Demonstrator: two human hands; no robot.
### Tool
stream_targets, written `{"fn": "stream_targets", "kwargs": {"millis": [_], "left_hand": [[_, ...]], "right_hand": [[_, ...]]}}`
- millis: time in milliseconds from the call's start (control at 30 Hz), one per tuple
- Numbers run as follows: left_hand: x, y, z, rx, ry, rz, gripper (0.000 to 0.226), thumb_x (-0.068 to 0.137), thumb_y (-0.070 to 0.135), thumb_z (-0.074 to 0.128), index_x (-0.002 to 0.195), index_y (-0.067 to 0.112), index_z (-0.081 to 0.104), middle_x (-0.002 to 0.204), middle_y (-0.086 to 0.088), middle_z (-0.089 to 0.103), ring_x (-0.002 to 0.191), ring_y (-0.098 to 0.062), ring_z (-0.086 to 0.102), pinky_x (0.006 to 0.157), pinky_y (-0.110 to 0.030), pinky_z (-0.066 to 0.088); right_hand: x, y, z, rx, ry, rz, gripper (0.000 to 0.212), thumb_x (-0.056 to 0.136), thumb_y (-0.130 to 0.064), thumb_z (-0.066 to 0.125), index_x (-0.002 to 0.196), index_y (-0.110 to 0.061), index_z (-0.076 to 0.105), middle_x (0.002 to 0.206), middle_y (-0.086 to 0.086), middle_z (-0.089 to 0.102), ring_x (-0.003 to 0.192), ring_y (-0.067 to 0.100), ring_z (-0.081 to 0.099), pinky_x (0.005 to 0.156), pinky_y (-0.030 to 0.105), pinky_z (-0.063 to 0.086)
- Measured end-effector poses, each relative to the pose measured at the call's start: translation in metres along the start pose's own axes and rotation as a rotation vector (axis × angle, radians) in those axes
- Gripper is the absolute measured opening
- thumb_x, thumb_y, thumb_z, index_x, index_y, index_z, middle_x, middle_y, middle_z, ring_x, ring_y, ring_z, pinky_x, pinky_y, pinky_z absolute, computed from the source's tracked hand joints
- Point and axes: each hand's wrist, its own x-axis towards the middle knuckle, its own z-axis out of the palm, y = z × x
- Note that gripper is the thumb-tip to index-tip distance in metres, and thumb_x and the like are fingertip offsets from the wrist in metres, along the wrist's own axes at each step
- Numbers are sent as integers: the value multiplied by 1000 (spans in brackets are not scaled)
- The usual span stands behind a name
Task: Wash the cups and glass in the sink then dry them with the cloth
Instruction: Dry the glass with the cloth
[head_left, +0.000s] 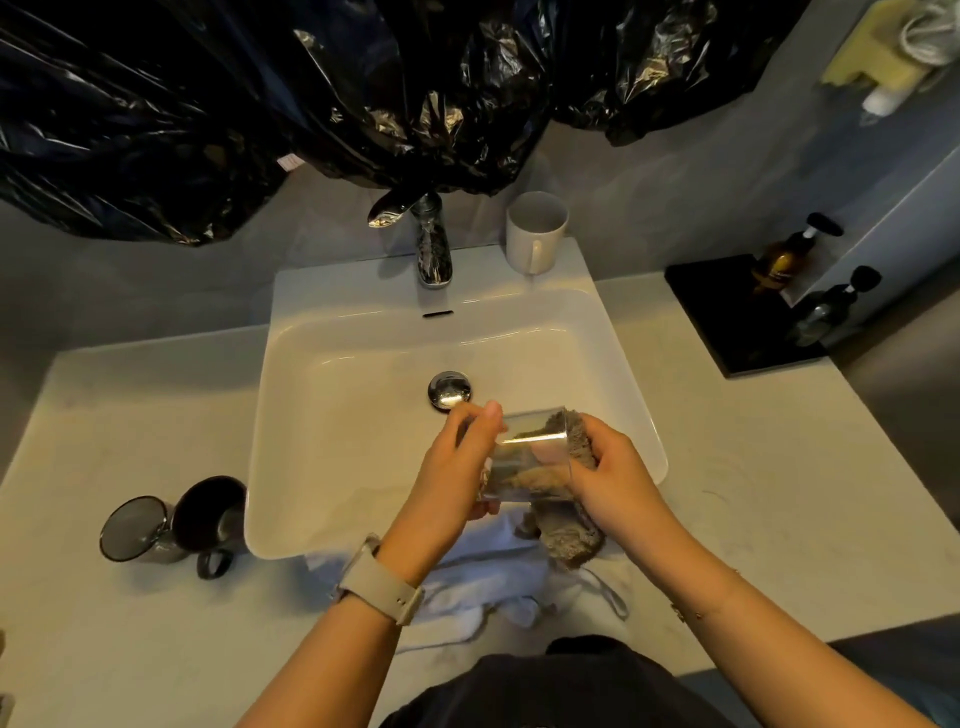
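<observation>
Drying the glass over the near edge of the sink

The glass (527, 457) lies on its side between the hands, long axis running left to right, mouth facing right. The left hand (457, 467) grips its base end, fingers curled round it. The right hand (615, 475) clutches the cloth (574, 519), part of which is pushed in through the mouth; the rest hangs below. Any wiping turn, I judge, goes about that left-right axis. A white cup (535, 231) stands far right of the tap (431, 244); two dark cups (176, 519) sit left of the sink (363, 364).
</observation>
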Motion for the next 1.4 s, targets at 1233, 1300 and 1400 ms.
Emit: {"fn": "stream_targets", "kwargs": {"millis": [1233,1300,1400], "left_hand": [[15,18,-19,-45,-193,-58,44,84,57,61,92,13,63,69,-4,60,46,-16,47,41,-21,32],[11,21,-23,-118,-330,-265,43,89,56,55,89,17,73,75,-11,62,44,-17,42,39,-18,27],[10,15,-27,-179,-447,-384,50,87,56,57,105,10,71,94,-22,55,43,-18,40,35,-18,27]], "right_hand": [[8,-4,8,-93,53,-199,12,90,-18,66,101,-14,65,92,-4,72,86,10,68,74,24,53],[11,-4,-1,-321,18,-523,21,85,-17,59,105,-13,62,95,-3,68,85,11,64,74,23,51],[16,-1,-13,-551,-36,-860,23,88,-20,58,108,-8,60,95,7,65,83,19,61,73,24,51]]}}
